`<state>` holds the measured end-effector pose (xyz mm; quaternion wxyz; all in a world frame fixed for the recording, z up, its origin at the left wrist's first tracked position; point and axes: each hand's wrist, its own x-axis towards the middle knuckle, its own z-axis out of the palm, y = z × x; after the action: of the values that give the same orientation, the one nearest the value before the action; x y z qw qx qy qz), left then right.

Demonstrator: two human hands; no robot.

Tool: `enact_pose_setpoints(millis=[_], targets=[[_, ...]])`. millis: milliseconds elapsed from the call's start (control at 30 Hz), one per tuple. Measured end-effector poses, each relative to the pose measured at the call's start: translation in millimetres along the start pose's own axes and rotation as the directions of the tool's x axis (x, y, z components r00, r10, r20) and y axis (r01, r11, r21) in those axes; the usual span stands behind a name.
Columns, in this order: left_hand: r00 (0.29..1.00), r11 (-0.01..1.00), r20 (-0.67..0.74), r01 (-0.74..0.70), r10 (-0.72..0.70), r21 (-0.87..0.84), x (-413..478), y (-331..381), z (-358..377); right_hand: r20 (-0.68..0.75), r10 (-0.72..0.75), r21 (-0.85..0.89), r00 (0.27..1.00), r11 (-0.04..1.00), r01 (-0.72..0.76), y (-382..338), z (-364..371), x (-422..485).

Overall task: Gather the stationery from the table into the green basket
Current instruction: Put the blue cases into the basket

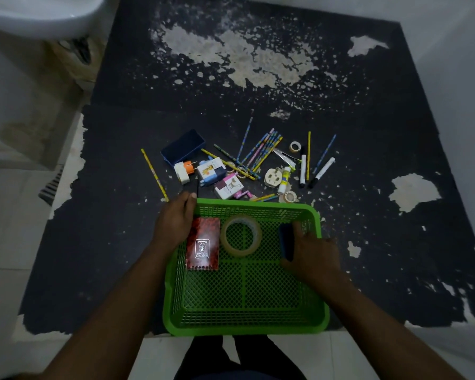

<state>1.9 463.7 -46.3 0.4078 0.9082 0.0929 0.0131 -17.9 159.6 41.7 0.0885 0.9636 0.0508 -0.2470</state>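
**Both hands at the basket, most stationery waits beyond it**

The green basket stands on the worktop, close to the person. Inside it, in the far half, a red notebook lies by the left wall and a tape roll lies next to it. The right hand is inside the basket by the right wall. Its fingers close around a blue block. I cannot tell if the block touches the mesh floor. The left hand is at the far left corner of the basket with curled fingers. It seems to pinch a dark stick, perhaps a pen, but the light is too weak to be sure.

The rest lies just beyond the far rim of the basket: many pencils, markers, a glue bottle, small tapes, two printed boxes and a blue case. Two plugs lie among them, and I judge they are not stationery.

The pencils and markers look light, stiff and round, so they probably roll. It is better to take several together at the middle. The small tapes are easy to hold by the rim. The glue bottle looks smooth and needs a grip around its body.
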Motion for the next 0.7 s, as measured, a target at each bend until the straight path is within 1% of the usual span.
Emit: enact_pose_setpoints(millis=[100, 133, 233, 300, 533, 633, 700], targets=[[1.0, 1.0, 0.011, 0.004, -0.005, 0.005, -1, 1, -1, 0.055, -0.046, -0.066, 0.997, 0.997, 0.049, -9, 7, 4], [1.0, 1.0, 0.014, 0.008, -0.008, 0.009, -1, 0, 0, 0.063, -0.046, -0.058, 0.997, 0.997, 0.05, -10, 9, 6], [1.0, 1.0, 0.014, 0.011, -0.011, 0.02, 0, 0, -1, 0.058, 0.009, 0.028, 0.998, 1.0, -0.011, -9, 8, 11], [1.0, 1.0, 0.015, -0.003, 0.003, 0.019, 0, 0, -1, 0.059, 0.015, 0.055, 0.998, 0.998, -0.018, -9, 6, 15], [1.0, 1.0, 0.023, 0.011, -0.011, -0.014, 0, 2, -2, 0.099, -0.049, 0.005, 0.994, 0.999, 0.049, -13, -10, 32], [1.0, 0.999, 0.017, 0.023, -0.023, -0.029, 0, 3, -2, 0.124, -0.084, 0.05, 0.989, 0.996, 0.078, -24, -26, 34], [0.999, 0.998, 0.013, 0.04, -0.04, -0.037, -1, 5, -2, 0.079, -0.155, 0.072, 0.985, 0.986, 0.15, -40, -46, 36]])
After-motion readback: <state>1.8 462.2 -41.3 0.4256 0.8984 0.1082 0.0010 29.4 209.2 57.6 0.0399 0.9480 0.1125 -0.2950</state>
